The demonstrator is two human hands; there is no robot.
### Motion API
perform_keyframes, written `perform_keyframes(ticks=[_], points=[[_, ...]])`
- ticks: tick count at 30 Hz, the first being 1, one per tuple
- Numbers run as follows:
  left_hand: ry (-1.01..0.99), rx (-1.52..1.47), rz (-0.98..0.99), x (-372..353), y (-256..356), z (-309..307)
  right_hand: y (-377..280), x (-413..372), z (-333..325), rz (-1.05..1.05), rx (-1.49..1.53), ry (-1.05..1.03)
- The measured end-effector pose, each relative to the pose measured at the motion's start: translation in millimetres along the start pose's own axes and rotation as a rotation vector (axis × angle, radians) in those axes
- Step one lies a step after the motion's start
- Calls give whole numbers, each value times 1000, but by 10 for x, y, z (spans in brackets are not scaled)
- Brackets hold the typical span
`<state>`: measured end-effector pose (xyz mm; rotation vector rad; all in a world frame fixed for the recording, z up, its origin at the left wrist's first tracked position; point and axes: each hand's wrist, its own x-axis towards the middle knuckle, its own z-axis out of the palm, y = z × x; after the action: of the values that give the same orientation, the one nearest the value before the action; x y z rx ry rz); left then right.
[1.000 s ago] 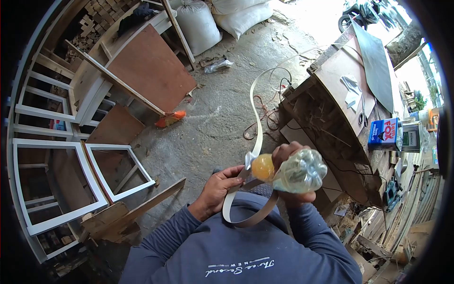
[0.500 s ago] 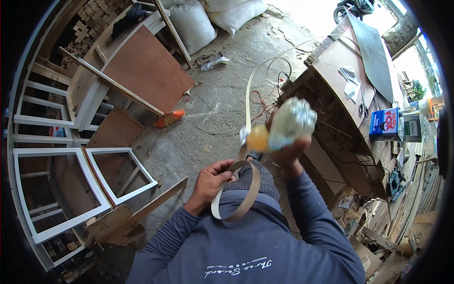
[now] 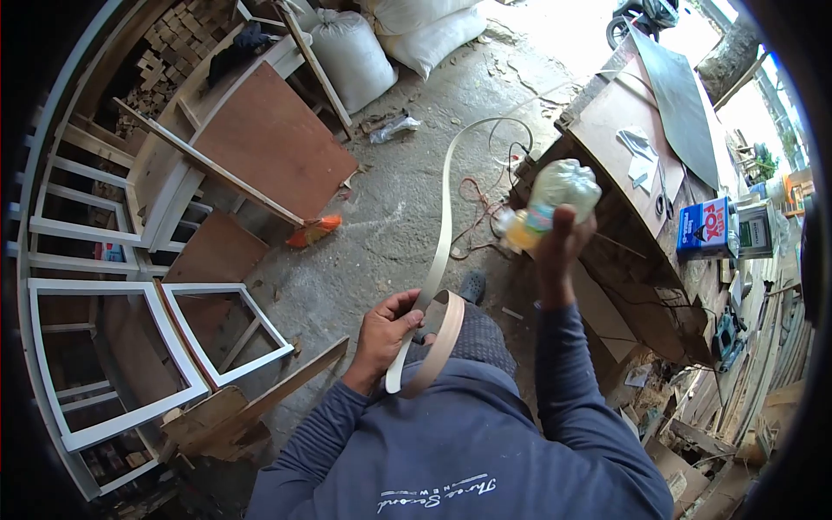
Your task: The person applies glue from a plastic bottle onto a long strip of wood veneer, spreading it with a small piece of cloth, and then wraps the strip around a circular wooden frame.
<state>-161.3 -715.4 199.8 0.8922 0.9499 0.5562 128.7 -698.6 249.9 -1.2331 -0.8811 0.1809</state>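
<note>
My left hand (image 3: 387, 332) pinches a long pale strip of edge banding (image 3: 445, 212) between thumb and fingers. Below the hand the strip curls into a loop against my shirt, its brownish face showing. Away from me it runs forward over the floor, then curves toward the table. My right hand (image 3: 561, 251) is wrapped round a clear plastic bottle (image 3: 565, 189), held tilted in front of the table's near side. Yellow-orange material shows at the bottle's lower left end; the bottle does not touch the strip.
On the right, a wooden table (image 3: 607, 130) bears scissors (image 3: 664, 201), white pieces and a dark sheet (image 3: 680, 113). A blue-and-red can (image 3: 704, 227) stands at its edge. White frames (image 3: 113, 364) are at left, sacks (image 3: 351, 61) at the back, a red cord (image 3: 472, 195) on the floor.
My right hand has moved the bottle right and away from the strip. The strip between my left hand and the floor now shows in full; the left hand has barely moved.
</note>
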Motion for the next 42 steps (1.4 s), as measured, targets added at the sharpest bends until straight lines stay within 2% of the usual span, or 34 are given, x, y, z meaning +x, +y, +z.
perform_keyframes(ticks=[2,5,6,8,11,14,15,19,22,24,26,29,32,33,36,39,42], points=[[70,49,50,105,-32,-4,-223,48,-177,153,-14,-157],[120,131,136,345,-59,21,-441,-12,-324,380,-99,-656],[126,130,155,426,-65,44,-380,-49,-343,367,-58,-813],[132,129,193,599,-108,83,-353,-158,-325,742,102,-907],[145,168,231,789,-120,182,-167,-254,-298,1081,438,-814],[125,170,250,973,-144,274,-243,-224,-281,1118,518,-854],[117,166,254,1027,-152,295,-314,-198,-222,1061,547,-831],[280,190,251,1288,-289,231,-783,69,-113,781,442,-1068],[502,300,323,1106,-216,-115,-976,131,117,85,80,-1178],[386,458,191,532,166,-351,-1077,39,294,52,-45,-1196],[57,145,-101,-2,543,-537,-1089,-118,460,-38,-107,-1171],[-78,-190,-305,-562,1048,-546,-1030,-457,703,-226,-128,-1264],[3,-189,-279,-778,1307,-567,-887,-772,921,-376,-75,-1420],[14,-158,-248,-808,1334,-637,-919,-808,974,-413,-142,-1514],[249,234,-195,-1000,1384,-476,-732,-1141,1164,-593,-165,-1572],[385,270,-80,-1063,1073,-674,-657,-1446,1295,-719,-218,-1586],[557,443,17,-1148,812,-943,-676,-1493,1247,-606,-93,-1481]])
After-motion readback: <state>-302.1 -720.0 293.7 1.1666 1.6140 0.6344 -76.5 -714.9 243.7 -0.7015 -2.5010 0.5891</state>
